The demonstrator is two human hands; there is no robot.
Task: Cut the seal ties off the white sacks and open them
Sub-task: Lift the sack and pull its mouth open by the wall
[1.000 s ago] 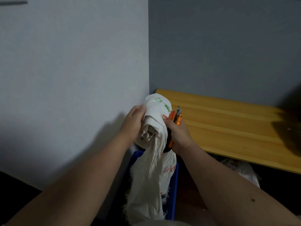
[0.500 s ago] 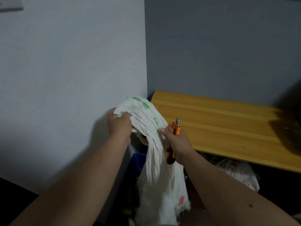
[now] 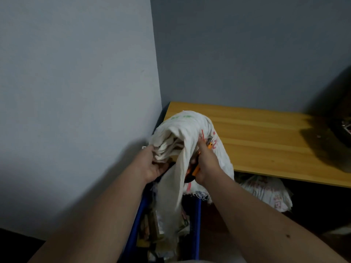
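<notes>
A limp white sack (image 3: pixel 187 133) with green and red print hangs bunched in the air between my hands, in front of the room's corner. My left hand (image 3: pixel 152 164) grips folds of the sack from below on the left. My right hand (image 3: pixel 206 160) holds orange-handled cutters (image 3: pixel 197 168) and pinches the sack's cloth against them on the right side. The sack's lower end drapes down toward a blue bin (image 3: pixel 197 224). No seal tie is visible on this sack.
A wooden tabletop (image 3: pixel 266 141) runs to the right at hand height. Another printed white sack (image 3: pixel 266 190) lies under it. A dark object (image 3: pixel 341 130) sits at the table's right end. Grey walls close in on the left and behind.
My left hand has dropped from the sack's top to under its bunched folds. The sack is now gathered into a hood shape over both hands, with my right hand tucked further beneath the cloth.
</notes>
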